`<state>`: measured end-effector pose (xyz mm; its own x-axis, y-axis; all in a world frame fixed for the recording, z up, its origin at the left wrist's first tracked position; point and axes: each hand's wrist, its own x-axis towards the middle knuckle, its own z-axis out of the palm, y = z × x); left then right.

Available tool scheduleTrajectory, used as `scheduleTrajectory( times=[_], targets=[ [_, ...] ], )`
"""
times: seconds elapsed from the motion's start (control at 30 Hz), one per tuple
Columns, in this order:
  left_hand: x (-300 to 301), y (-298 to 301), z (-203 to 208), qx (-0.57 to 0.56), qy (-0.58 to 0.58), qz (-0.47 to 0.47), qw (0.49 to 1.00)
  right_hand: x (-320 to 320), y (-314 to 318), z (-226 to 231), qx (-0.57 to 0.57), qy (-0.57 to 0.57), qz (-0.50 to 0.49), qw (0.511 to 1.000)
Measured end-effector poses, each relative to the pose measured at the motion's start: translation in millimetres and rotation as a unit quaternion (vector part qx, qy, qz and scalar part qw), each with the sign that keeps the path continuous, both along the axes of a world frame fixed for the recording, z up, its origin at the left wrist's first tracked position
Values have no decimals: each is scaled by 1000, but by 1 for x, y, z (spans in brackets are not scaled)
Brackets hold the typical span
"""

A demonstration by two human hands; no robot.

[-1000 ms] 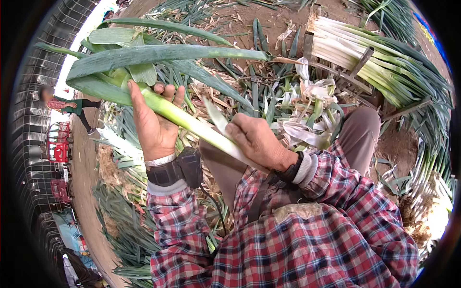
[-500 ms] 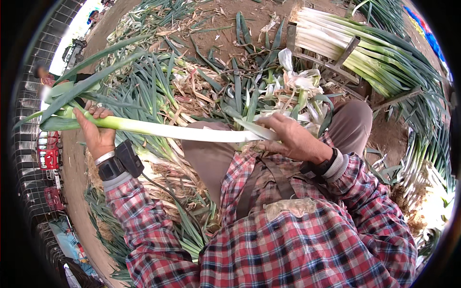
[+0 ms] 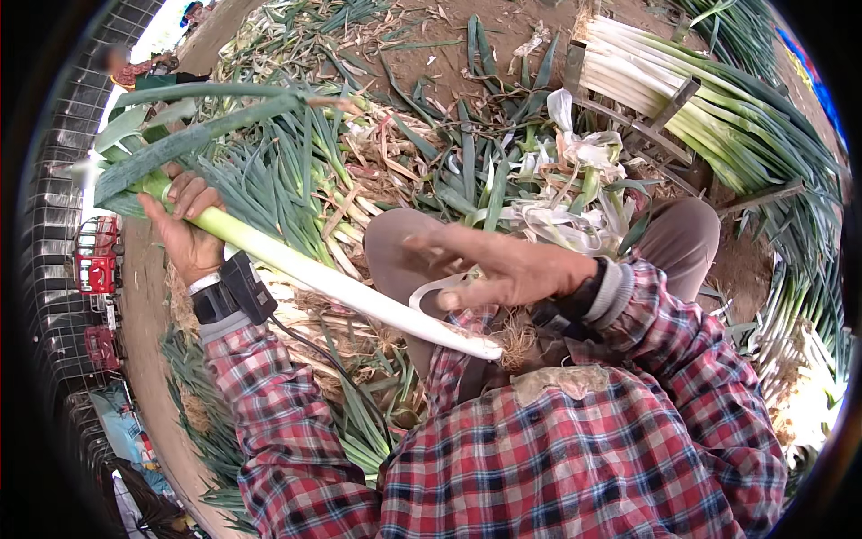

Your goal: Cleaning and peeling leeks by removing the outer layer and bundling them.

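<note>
My left hand [image 3: 190, 225] is wrapped round a long green onion [image 3: 337, 283], where its white stalk turns green. The onion slants down across my lap, its root end [image 3: 512, 346] with brown hairy roots near my belly and its leaves [image 3: 193, 139] spreading at the upper left. My right hand [image 3: 516, 265] is held above the lower stalk, apart from it, with fingers stretched out and blurred by motion. A pale curled strip [image 3: 429, 295] shows beside its thumb; whether the hand touches it I cannot tell.
A wooden rack [image 3: 669, 108] at the upper right holds a stack of trimmed green onions [image 3: 700, 99]. Peeled skins [image 3: 575, 180] lie heaped before my knees. Untrimmed onions [image 3: 287, 162] cover the ground to my left; more [image 3: 799, 332] lie at the right. Another person [image 3: 135, 72] is at the far left.
The onion's root end has swung down toward my belly. My right hand has come off the stalk and its fingers have spread. The leaves have shifted right, and the whole view has moved slightly.
</note>
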<state>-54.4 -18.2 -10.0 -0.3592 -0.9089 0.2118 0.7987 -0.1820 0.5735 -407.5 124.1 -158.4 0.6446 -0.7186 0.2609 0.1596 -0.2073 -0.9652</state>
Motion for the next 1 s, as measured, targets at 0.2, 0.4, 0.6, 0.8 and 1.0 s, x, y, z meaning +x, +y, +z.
scheduleTrajectory(
  times=[0.2,0.4,0.6,0.8,1.0],
  targets=[
    [-2,-8,15,-10,-10,6,1000,-7,15,-19,8,126,-28,992],
    [65,-27,11,143,-237,322,905,-107,37,-70,-96,452,-211,861],
    [84,-23,21,235,-213,326,891,-127,52,-70,-149,483,-272,819],
    [-30,0,-3,167,-166,326,916,-23,-15,18,-358,309,-375,797],
    [-101,9,3,66,-83,250,962,-22,-16,5,-44,150,-150,976]
  ],
)
